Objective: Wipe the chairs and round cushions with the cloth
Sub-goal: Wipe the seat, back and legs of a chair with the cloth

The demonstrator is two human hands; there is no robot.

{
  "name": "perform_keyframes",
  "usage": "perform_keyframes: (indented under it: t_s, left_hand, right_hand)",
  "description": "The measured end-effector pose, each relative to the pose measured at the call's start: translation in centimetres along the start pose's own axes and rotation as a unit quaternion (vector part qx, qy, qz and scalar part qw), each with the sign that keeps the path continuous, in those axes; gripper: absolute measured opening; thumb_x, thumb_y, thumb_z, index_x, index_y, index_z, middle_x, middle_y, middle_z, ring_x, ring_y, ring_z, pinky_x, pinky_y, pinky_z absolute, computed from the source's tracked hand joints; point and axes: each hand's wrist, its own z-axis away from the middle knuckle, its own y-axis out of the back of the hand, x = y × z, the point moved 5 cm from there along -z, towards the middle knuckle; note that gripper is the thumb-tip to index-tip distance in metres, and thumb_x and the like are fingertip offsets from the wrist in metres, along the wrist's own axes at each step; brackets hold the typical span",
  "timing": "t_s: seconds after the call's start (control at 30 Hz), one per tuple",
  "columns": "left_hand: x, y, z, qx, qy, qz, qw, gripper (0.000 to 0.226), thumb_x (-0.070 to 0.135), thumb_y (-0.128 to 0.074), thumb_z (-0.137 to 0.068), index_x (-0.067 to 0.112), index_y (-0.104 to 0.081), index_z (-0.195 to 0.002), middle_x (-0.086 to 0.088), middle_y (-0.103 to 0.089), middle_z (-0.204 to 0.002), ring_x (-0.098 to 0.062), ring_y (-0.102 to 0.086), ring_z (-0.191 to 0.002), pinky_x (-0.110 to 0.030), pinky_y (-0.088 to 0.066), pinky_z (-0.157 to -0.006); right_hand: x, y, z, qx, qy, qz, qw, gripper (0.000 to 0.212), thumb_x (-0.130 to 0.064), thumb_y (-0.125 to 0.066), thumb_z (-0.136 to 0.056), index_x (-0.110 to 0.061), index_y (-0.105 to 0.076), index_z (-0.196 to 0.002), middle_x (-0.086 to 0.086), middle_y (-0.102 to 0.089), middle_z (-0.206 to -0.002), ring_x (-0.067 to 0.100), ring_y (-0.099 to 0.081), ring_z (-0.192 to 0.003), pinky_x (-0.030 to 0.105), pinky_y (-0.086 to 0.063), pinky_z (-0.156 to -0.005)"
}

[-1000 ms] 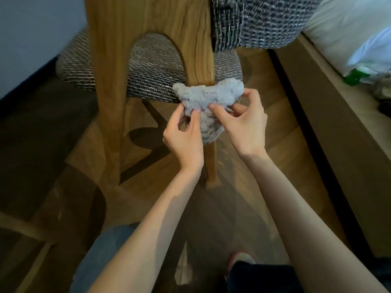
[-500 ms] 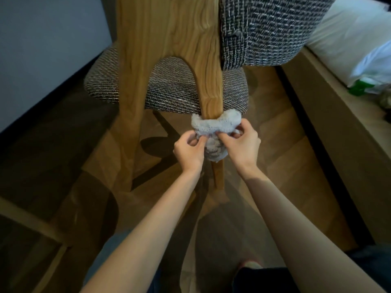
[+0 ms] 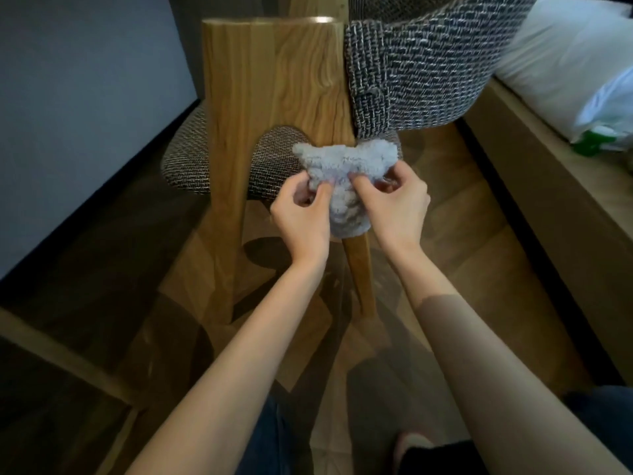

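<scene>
Head view looks down at the back of a wooden chair (image 3: 274, 80) that stands on a wood floor (image 3: 479, 241). A fluffy grey cloth (image 3: 342, 176) is wrapped around the upper part of the chair's right rear leg (image 3: 359, 269). It sits level with the rear edge of the seat, just below the lower edge of the woven backrest pad (image 3: 421, 63). Bare wood of the leg shows beneath the cloth down to the floor.

The left hand (image 3: 301, 217) has its fingers curled, and its thumb and fingertips pinch the left side of the cloth. The right hand (image 3: 397, 204) is curled in the same way and pinches the right side. The two thumbs lie close together on the near face of the cloth, and both forearms reach in from the lower edge of the view.

The woven seat cushion (image 3: 191, 159) shows through the arched cut-out in the chair frame and also to the left of the left rear leg (image 3: 226, 252). The cloth overlaps the cushion's rear edge in this view; contact between them cannot be determined.

A grey wall (image 3: 85, 114) with a dark skirting runs along the floor's left edge. A wooden ledge (image 3: 548, 186) runs along the right edge and carries white bedding (image 3: 565, 46) and a green item (image 3: 596, 142). Dark trouser legs show at the bottom of the view.
</scene>
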Motion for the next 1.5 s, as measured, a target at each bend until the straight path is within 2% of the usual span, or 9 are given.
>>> perform_keyframes:
  t_s: [0.23,0.4,0.57,0.77,0.9,1.1,1.23,1.4,1.5]
  left_hand:
    - [-7.6,-0.3,2.9,-0.053,0.12,-0.086,0.988,0.012,0.005,-0.074,-0.079,0.007,-0.064,-0.086,-0.003,-0.067,-0.081,0.01,-0.059,-0.058,-0.008,-0.047,-0.061]
    - [-13.2,-1.0,5.1,-0.103,0.177,-0.14,0.969,0.022,0.002,-0.071,-0.082,0.006,-0.066,-0.103,0.003,-0.064,-0.091,0.006,-0.058,-0.069,-0.003,-0.047,-0.062]
    - [-19.1,-1.9,7.0,-0.166,0.235,-0.211,0.934,0.024,0.013,-0.07,-0.086,0.013,-0.067,-0.109,0.0,-0.068,-0.107,-0.009,-0.062,-0.095,-0.024,-0.052,-0.085]
    - [-22.8,-2.5,8.3,-0.188,0.258,-0.262,0.911,0.026,0.011,-0.068,-0.086,0.011,-0.068,-0.111,-0.002,-0.069,-0.109,-0.012,-0.061,-0.1,-0.027,-0.048,-0.089]
    - [-22.6,-2.4,8.7,-0.171,0.271,-0.24,0.916,0.027,0.008,-0.068,-0.086,0.01,-0.068,-0.113,-0.006,-0.07,-0.11,-0.012,-0.063,-0.097,-0.029,-0.05,-0.091]
    - [-17.0,-1.4,7.7,-0.106,0.208,-0.118,0.965,0.012,0.013,-0.068,-0.087,0.019,-0.072,-0.097,0.005,-0.071,-0.09,-0.001,-0.066,-0.082,-0.013,-0.05,-0.068]
    - [-11.9,-1.0,5.6,-0.046,0.127,-0.069,0.988,0.006,0.016,-0.069,-0.083,0.016,-0.074,-0.087,0.003,-0.072,-0.076,-0.007,-0.066,-0.072,-0.033,-0.057,-0.071]
    - [-7.2,-0.5,2.8,-0.02,0.034,-0.043,0.998,0.018,0.011,-0.069,-0.083,0.005,-0.074,-0.1,-0.004,-0.073,-0.091,-0.007,-0.066,-0.081,-0.021,-0.053,-0.073]
    - [-5.9,-0.3,1.8,-0.022,0.008,-0.023,0.999,0.026,0.009,-0.068,-0.084,0.001,-0.071,-0.109,-0.008,-0.073,-0.1,-0.012,-0.068,-0.089,-0.026,-0.055,-0.079]
  right_hand:
    - [6.9,-0.4,2.3,-0.062,-0.05,0.004,0.997,0.032,-0.007,-0.071,-0.082,-0.015,-0.059,-0.111,-0.001,-0.066,-0.106,0.005,-0.064,-0.097,0.019,-0.054,-0.085]
    - [13.7,-0.3,4.0,-0.123,-0.16,0.016,0.979,0.043,0.0,-0.064,-0.088,-0.005,-0.05,-0.128,0.0,-0.058,-0.115,0.011,-0.056,-0.111,0.004,-0.042,-0.078]
    - [20.0,-0.9,4.3,-0.189,-0.228,0.085,0.952,0.045,-0.003,-0.057,-0.093,-0.008,-0.043,-0.135,0.003,-0.056,-0.12,0.015,-0.053,-0.114,0.014,-0.038,-0.084]
    - [25.4,-1.6,5.7,-0.193,-0.301,0.105,0.928,0.038,0.0,-0.054,-0.091,-0.013,-0.042,-0.125,0.006,-0.057,-0.112,0.028,-0.057,-0.113,0.044,-0.045,-0.101]
    - [25.9,-1.4,5.4,-0.17,-0.275,0.088,0.942,0.033,0.0,-0.056,-0.085,-0.019,-0.049,-0.111,0.01,-0.063,-0.109,0.03,-0.061,-0.108,0.051,-0.048,-0.096]
    - [16.3,-0.6,2.9,-0.114,-0.156,0.107,0.975,0.033,-0.014,-0.061,-0.081,-0.022,-0.057,-0.113,-0.005,-0.067,-0.099,0.019,-0.063,-0.099,0.04,-0.05,-0.089]
    - [10.0,-0.5,2.1,-0.064,-0.038,0.081,0.994,0.026,-0.024,-0.064,-0.077,-0.024,-0.057,-0.103,-0.011,-0.065,-0.091,0.011,-0.063,-0.089,0.038,-0.05,-0.083]
    - [7.0,-0.7,1.4,-0.006,-0.013,0.032,0.999,0.033,-0.036,-0.063,-0.073,-0.022,-0.061,-0.103,-0.006,-0.067,-0.098,0.007,-0.064,-0.091,0.034,-0.051,-0.084]
    - [5.9,-1.0,1.2,0.03,0.018,0.005,0.999,0.041,-0.039,-0.062,-0.073,-0.018,-0.064,-0.108,-0.005,-0.067,-0.1,0.007,-0.064,-0.09,0.033,-0.052,-0.082]
